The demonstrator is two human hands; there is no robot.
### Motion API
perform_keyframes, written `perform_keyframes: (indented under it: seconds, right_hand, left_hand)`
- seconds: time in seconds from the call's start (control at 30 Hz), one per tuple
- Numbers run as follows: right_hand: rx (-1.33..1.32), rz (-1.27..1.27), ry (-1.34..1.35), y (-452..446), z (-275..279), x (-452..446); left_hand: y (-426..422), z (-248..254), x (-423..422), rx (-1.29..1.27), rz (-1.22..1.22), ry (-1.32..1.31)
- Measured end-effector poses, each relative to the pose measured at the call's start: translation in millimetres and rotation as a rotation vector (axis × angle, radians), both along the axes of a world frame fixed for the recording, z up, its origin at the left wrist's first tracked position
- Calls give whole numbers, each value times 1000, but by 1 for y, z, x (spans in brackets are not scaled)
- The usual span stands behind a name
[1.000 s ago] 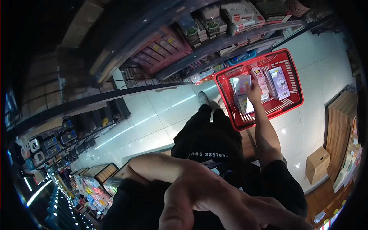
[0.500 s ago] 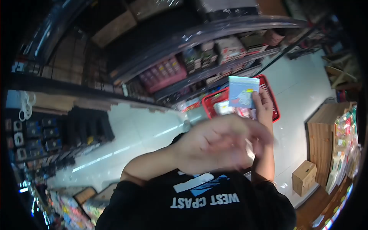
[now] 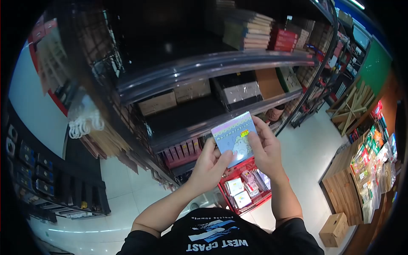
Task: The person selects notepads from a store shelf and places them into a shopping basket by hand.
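Observation:
A flat, squarish light-blue item (image 3: 231,144) with a pink top band, a white cartoon figure and a yellow sticker is held up in front of the shelves. I cannot tell whether it is a thin box or a notepad. My left hand (image 3: 211,168) grips its lower left side, thumb on the front. On the right edge my right hand (image 3: 267,148) is closed too, its thumb pressing near the sticker. Below the hands, a red shopping basket (image 3: 256,202) holds several small packaged items, among them white packs (image 3: 242,199).
Ahead stands a dark shelf rack (image 3: 182,70) with stacked books (image 3: 255,32), grey boxes (image 3: 242,92) and a pink display box (image 3: 180,152). A cardboard box (image 3: 334,229) sits on the floor at right, beside a wooden display (image 3: 346,182) of bagged goods. White cords (image 3: 87,121) hang at left.
My left hand has moved from a blur near the chest to the light-blue item, which both hands now hold. The view has tilted up toward the shelves, and the basket appears lower.

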State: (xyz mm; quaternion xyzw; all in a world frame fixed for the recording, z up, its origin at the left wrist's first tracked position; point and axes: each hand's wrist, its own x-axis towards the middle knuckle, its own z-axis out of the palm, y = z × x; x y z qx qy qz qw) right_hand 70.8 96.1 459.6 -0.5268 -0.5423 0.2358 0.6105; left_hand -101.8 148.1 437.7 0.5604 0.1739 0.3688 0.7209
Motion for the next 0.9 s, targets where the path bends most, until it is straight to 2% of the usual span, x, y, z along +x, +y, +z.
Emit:
perform_keyframes:
  seconds: [0.07, 0.1, 0.2, 0.3, 0.37, 0.43, 0.47, 0.5, 0.57, 0.63, 0.73, 0.8, 0.9]
  right_hand:
    - [42, -91, -473, 5, 17, 3]
    - [58, -88, -484, 5, 30, -3]
    - [186, -146, -836, 5, 69, -26]
    - [276, -131, -906, 24, 96, -35]
    - [310, -112, -868, 36, 121, -41]
    - [217, -24, -743, 49, 148, -46]
    - [181, -42, -698, 58, 160, -48]
    - [117, -19, -714, 64, 177, -50]
    - [155, -248, -855, 111, 184, -35]
    - [-8, -215, -955, 146, 211, -35]
    - [-46, -139, -967, 193, 226, -37]
    - [-336, -196, -1186, 245, 224, -25]
    - [-368, -226, -1319, 285, 218, -17]
  left_hand:
    - [11, 14, -6, 31, -2, -45]
    - [17, 22, -8, 44, -12, -78]
    - [27, 48, -6, 141, 61, -178]
    - [42, 74, -11, 219, 99, -270]
    - [55, 94, -22, 309, 48, -202]
    - [63, 104, -31, 409, 28, -206]
    - [64, 104, -33, 415, 99, -213]
    - [64, 103, -35, 422, 167, -219]
    - [62, 92, -42, 404, 164, -240]
    - [69, 65, -43, 476, 138, -198]
    - [68, 29, -47, 510, 167, -52]
    - [68, 11, -50, 593, 224, -4]
    - [69, -4, -60, 662, 272, 107]
